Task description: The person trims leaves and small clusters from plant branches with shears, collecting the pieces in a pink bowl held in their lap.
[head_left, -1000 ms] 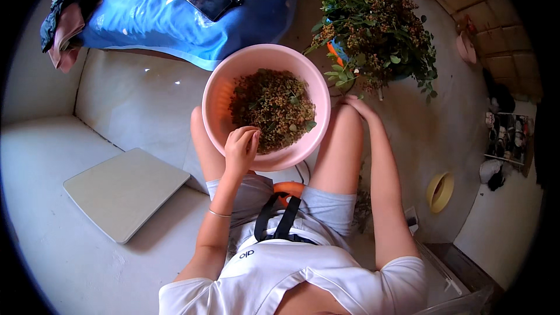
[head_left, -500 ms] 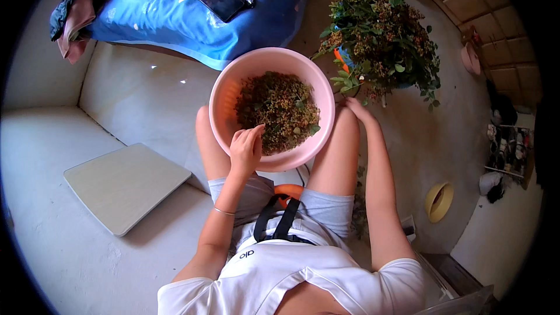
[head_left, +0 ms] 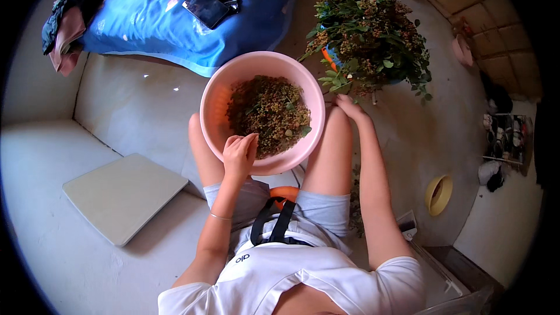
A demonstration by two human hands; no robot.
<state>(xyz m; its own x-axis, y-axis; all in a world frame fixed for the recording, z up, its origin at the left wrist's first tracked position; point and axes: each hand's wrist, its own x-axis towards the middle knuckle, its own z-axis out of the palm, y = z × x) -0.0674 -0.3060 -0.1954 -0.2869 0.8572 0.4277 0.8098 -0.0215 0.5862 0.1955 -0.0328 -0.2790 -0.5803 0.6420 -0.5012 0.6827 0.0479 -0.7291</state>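
A round pink basin [head_left: 213, 90] rests on my thighs. Inside lies a heap of small greenish-brown berry clusters with some leaves [head_left: 268, 114]. Over the basin's near rim, my left hand [head_left: 238, 154] has its fingers bent together above the heap; whatever may be between the fingertips is too small to make out. My right hand [head_left: 349, 107] is by my right knee, just outside the basin, fingers stretched forward with nothing visible in them. Just beyond it is a large pile of leafy branches bearing berry clusters [head_left: 373, 41], with bits of blue and orange showing underneath.
A blue cloth [head_left: 157, 23] covers a surface at the far left, with a dark tablet [head_left: 205, 8] on it. A pale flat board [head_left: 125, 198] lies on the left. A yellow basin [head_left: 438, 195] and a rack [head_left: 506, 139] stand on the right.
The whole view has shifted slightly, so the surroundings sit further left. Both hands keep nearly the same places by the basin; the left fingers are a little closer to its near rim.
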